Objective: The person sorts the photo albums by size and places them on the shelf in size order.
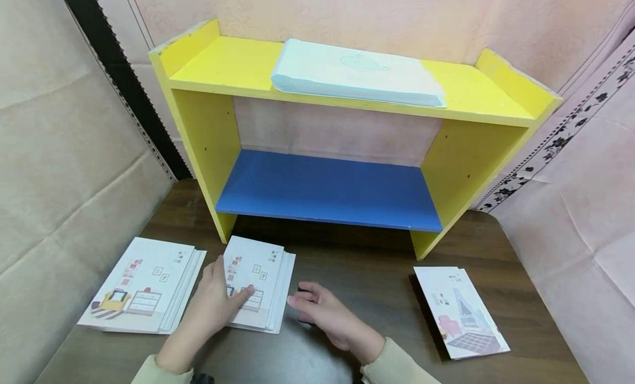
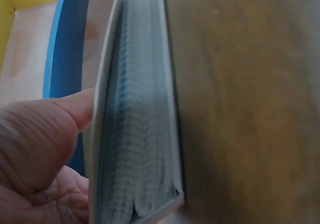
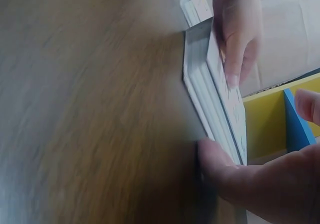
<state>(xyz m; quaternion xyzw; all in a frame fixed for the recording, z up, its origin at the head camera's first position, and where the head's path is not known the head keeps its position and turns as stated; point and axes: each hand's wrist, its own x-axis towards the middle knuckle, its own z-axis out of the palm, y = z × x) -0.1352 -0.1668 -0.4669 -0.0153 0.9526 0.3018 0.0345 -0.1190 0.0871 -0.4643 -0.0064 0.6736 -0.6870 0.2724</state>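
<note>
A thick white book (image 1: 253,318) with a drawn room on its cover lies on the table before the shelf. My left hand (image 1: 214,301) grips its left side, thumb across the cover and fingers along the edge. In the left wrist view, its thumb (image 2: 80,106) presses the cover of the book (image 2: 137,84), whose page edges face the camera. My right hand (image 1: 327,315) is just right of the book, fingers loosely bent and holding nothing. In the right wrist view, its thumb (image 3: 215,159) is by the book's lower edge; whether it touches is unclear.
Another white book (image 1: 134,285) with a similar cover lies left, and a white book (image 1: 458,312) lies right. A yellow shelf unit (image 1: 198,147) with a blue board (image 1: 327,191) stands behind. On its top lies a pale blue-white packet (image 1: 357,72). Light cloth hangs around.
</note>
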